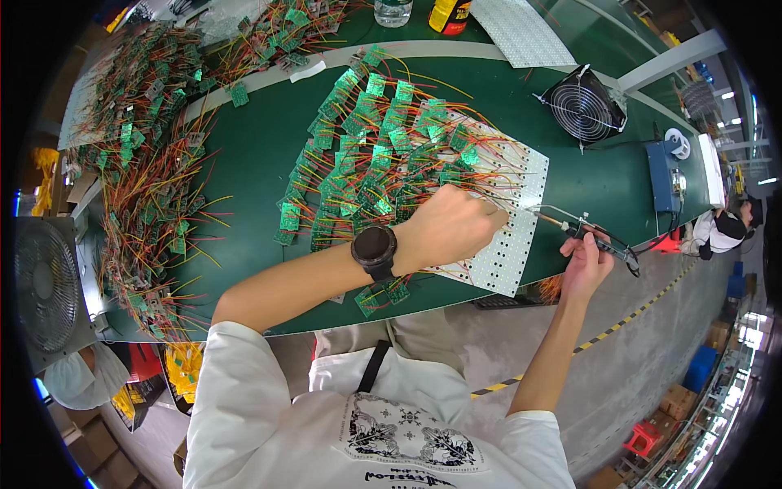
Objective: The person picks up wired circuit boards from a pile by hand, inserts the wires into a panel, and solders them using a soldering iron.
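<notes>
My left hand (452, 226), with a dark watch (375, 251) on its wrist, is closed in a pinch on thin wires above a white perforated panel (507, 265); its fingertips are partly hidden. In my right hand (585, 269) is a soldering iron (601, 241) with a thin metal guide tube. Its tip points left to the panel's right part, close to my left fingers. Rows of small green circuit boards (379, 156) with red and yellow wires lie across the panel's left side and on the green table (252, 273).
Heaps of wired circuit boards (155, 196) cover the table's left. A black fan (583, 106) stands at the back right, near a blue box (665, 178) with a solder spool (677, 143). A bottle (393, 10) and yellow can (449, 15) stand at the far edge. Another person (723, 231) sits far right.
</notes>
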`<state>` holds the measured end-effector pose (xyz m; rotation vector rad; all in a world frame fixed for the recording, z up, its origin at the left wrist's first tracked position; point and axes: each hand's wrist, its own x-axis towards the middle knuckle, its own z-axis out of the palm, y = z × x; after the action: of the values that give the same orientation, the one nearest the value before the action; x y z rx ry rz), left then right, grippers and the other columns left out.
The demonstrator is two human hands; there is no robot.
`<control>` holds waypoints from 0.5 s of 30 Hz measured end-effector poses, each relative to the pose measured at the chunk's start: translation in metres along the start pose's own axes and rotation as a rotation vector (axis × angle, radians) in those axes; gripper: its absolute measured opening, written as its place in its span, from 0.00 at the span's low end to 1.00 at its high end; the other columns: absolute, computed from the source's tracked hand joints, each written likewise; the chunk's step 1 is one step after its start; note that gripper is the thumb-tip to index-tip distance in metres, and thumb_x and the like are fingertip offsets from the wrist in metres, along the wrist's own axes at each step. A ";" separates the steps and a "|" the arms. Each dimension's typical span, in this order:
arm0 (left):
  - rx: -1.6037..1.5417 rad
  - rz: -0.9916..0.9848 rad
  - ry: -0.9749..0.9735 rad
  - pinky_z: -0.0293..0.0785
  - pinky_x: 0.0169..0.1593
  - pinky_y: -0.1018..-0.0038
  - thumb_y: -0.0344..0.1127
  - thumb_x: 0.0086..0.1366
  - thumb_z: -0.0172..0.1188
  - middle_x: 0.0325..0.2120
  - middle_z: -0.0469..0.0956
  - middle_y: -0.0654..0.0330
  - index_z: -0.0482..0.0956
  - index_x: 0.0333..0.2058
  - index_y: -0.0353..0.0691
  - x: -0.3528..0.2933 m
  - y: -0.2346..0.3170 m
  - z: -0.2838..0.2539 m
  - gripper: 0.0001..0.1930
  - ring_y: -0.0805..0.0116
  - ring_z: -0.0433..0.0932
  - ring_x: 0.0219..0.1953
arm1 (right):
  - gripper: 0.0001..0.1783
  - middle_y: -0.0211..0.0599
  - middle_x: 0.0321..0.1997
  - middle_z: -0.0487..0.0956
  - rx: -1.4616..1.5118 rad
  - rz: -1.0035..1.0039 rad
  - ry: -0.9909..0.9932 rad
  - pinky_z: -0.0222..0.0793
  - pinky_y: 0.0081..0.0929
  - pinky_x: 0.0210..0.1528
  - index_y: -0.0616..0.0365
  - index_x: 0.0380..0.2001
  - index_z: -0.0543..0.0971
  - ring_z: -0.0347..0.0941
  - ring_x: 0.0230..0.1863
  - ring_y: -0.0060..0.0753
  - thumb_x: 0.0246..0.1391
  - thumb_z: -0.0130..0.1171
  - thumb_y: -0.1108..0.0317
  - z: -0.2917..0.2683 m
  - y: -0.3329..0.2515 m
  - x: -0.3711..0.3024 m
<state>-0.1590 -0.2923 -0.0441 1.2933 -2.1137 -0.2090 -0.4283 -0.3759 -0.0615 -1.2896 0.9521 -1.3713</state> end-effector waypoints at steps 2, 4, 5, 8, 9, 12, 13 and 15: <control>0.029 0.020 0.053 0.70 0.22 0.64 0.32 0.58 0.59 0.16 0.74 0.58 0.75 0.27 0.38 0.001 -0.003 0.004 0.05 0.59 0.76 0.18 | 0.12 0.43 0.33 0.78 0.016 0.011 -0.043 0.68 0.26 0.23 0.72 0.42 0.74 0.73 0.20 0.32 0.58 0.57 0.72 -0.002 0.001 -0.002; 0.027 0.011 0.063 0.70 0.21 0.64 0.32 0.57 0.59 0.16 0.74 0.58 0.75 0.26 0.38 0.001 -0.003 0.006 0.05 0.58 0.76 0.18 | 0.13 0.46 0.35 0.79 0.005 0.027 -0.096 0.68 0.26 0.21 0.74 0.41 0.74 0.74 0.19 0.34 0.57 0.57 0.73 -0.005 0.005 -0.006; 0.032 0.007 0.073 0.70 0.21 0.64 0.32 0.57 0.60 0.16 0.74 0.58 0.75 0.26 0.38 0.001 -0.003 0.007 0.05 0.58 0.76 0.17 | 0.13 0.46 0.35 0.79 0.025 0.032 -0.100 0.68 0.26 0.21 0.74 0.41 0.74 0.74 0.18 0.34 0.57 0.57 0.73 -0.009 0.006 -0.005; 0.060 -0.005 0.055 0.70 0.21 0.64 0.32 0.57 0.59 0.16 0.74 0.58 0.74 0.26 0.38 0.002 -0.004 0.008 0.05 0.59 0.76 0.17 | 0.13 0.46 0.34 0.79 0.006 0.039 -0.122 0.68 0.26 0.21 0.74 0.41 0.75 0.73 0.18 0.34 0.57 0.57 0.74 -0.013 0.007 -0.002; 0.056 -0.008 0.049 0.70 0.21 0.64 0.32 0.56 0.59 0.16 0.74 0.58 0.74 0.26 0.38 0.001 -0.004 0.008 0.05 0.59 0.75 0.17 | 0.12 0.46 0.34 0.78 0.012 0.039 -0.124 0.68 0.26 0.21 0.74 0.41 0.75 0.73 0.18 0.33 0.57 0.56 0.74 -0.013 0.007 -0.003; 0.055 -0.016 0.043 0.70 0.21 0.64 0.32 0.57 0.59 0.16 0.74 0.58 0.74 0.26 0.38 0.000 -0.005 0.008 0.05 0.59 0.75 0.17 | 0.12 0.46 0.34 0.78 0.012 0.039 -0.153 0.69 0.26 0.21 0.74 0.41 0.75 0.73 0.18 0.33 0.57 0.56 0.74 -0.011 0.006 -0.002; 0.051 -0.018 0.041 0.70 0.21 0.64 0.32 0.57 0.59 0.16 0.74 0.58 0.74 0.26 0.38 0.000 -0.005 0.008 0.05 0.59 0.75 0.17 | 0.12 0.46 0.34 0.78 0.009 0.043 -0.152 0.69 0.26 0.21 0.74 0.41 0.75 0.73 0.18 0.33 0.57 0.56 0.74 -0.011 0.006 -0.002; 0.048 -0.007 0.067 0.70 0.22 0.64 0.32 0.57 0.59 0.16 0.74 0.58 0.74 0.26 0.38 0.001 -0.005 0.009 0.06 0.58 0.75 0.17 | 0.12 0.46 0.34 0.78 -0.008 0.027 -0.173 0.69 0.25 0.21 0.74 0.41 0.75 0.73 0.18 0.32 0.57 0.56 0.74 -0.011 0.005 -0.002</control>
<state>-0.1611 -0.2970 -0.0531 1.3172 -2.0693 -0.1159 -0.4388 -0.3757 -0.0683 -1.3723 0.8546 -1.2148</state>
